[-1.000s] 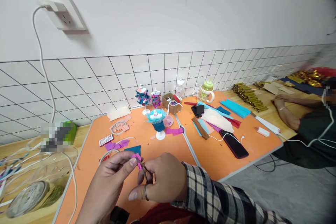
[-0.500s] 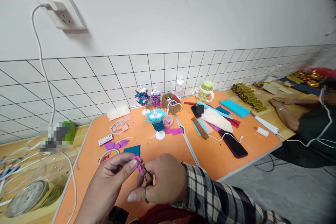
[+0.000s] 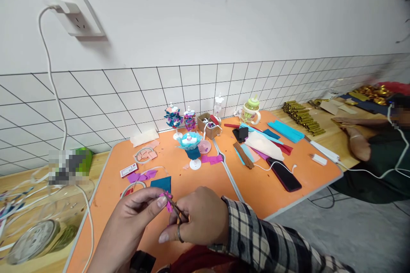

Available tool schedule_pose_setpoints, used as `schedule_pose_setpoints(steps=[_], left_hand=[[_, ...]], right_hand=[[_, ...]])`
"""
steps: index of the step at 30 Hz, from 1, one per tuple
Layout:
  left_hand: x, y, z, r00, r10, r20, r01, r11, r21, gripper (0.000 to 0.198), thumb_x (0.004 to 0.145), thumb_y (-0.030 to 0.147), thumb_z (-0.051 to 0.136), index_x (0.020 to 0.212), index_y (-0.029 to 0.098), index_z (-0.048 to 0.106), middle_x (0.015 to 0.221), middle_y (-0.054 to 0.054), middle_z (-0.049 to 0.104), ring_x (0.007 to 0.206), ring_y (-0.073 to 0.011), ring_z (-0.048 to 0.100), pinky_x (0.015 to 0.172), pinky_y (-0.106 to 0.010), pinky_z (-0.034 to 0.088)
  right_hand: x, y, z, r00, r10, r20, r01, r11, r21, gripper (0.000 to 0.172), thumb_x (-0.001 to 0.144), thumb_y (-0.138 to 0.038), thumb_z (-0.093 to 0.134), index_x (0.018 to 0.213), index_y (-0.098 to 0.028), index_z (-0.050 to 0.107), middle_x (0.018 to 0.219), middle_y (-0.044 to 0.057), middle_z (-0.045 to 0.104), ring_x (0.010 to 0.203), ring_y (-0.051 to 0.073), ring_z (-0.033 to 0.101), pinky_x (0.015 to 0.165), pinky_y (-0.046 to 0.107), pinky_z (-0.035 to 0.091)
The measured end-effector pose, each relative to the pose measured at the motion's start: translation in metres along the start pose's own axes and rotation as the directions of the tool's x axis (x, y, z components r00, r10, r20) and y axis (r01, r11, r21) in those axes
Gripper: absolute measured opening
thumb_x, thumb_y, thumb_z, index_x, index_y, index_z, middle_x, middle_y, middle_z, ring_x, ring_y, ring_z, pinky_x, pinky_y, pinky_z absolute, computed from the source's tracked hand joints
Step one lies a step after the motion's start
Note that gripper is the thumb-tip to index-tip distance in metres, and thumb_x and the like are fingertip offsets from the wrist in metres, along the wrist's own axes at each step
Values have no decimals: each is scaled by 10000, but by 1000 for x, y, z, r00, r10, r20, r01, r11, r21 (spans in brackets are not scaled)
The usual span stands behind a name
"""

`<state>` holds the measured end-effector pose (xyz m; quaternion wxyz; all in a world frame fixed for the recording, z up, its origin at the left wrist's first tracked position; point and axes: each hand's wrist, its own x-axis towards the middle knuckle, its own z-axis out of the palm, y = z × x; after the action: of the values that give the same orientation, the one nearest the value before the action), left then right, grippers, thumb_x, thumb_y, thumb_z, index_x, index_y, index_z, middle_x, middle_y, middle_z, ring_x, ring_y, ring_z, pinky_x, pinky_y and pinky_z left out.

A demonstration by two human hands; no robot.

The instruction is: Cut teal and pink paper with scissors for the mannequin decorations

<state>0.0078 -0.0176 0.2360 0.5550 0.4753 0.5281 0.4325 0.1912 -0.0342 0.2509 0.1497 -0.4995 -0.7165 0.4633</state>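
Between the thumb and fingertips of my left hand [image 3: 137,215] is a small piece of pink crepe paper [image 3: 168,205]. My right hand [image 3: 200,217] grips small scissors [image 3: 176,210], with a finger loop around my thumb and the blades at the pink paper. Just beyond my left fingers lies a dark teal paper square [image 3: 162,184]. Further off stands a miniature dress form [image 3: 189,143] on a white base, dressed in teal and light blue paper. Two more decorated miniature forms [image 3: 174,118] stand behind it.
On the orange table [image 3: 192,187] are purple scraps [image 3: 142,176], a small box [image 3: 128,170], a phone [image 3: 285,175], paper strips [image 3: 245,155], a cardboard box [image 3: 208,126] and a lidded cup [image 3: 250,111]. At the far right, another person's arms [image 3: 355,132] rest beside gold rolls [image 3: 303,118].
The scissors have shifted slightly and their blades are closer together on the pink paper. My right thumb has moved a little. The other person's arm has also shifted.
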Motion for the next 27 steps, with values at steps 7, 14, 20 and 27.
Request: schedule_pose_setpoints(steps=[7,14,20,27], left_hand=[[0,3,0,1000,-18,-13,17,994,-104,299,475,452,987,619,250,822,595,0,747,595,-156,652,600,-221,544],[0,9,-1,998,31,63,-26,997,-71,226,544,400,968,633,245,829,599,-10,755,591,-172,669,599,-240,561],[4,3,-5,999,44,32,-43,998,-42,237,549,419,963,646,249,830,631,-9,765,607,-168,675,603,-229,557],[0,3,-6,994,64,83,-64,998,-6,171,642,398,919,699,263,831,655,-1,777,636,-172,683,631,-235,558]], right_hand=[[0,7,5,997,-23,69,16,994,108,451,656,-627,856,865,-258,700,706,-83,676,712,116,652,687,217,432],[2,7,5,999,-9,51,5,996,89,444,659,-641,843,891,-282,720,708,-85,684,674,120,637,664,234,419],[2,4,3,999,7,39,-8,999,42,377,718,-633,816,834,-279,758,577,-94,564,561,85,522,594,231,361],[3,6,5,1000,-4,26,3,999,54,421,670,-636,847,837,-266,730,639,-88,621,617,95,569,614,223,369]])
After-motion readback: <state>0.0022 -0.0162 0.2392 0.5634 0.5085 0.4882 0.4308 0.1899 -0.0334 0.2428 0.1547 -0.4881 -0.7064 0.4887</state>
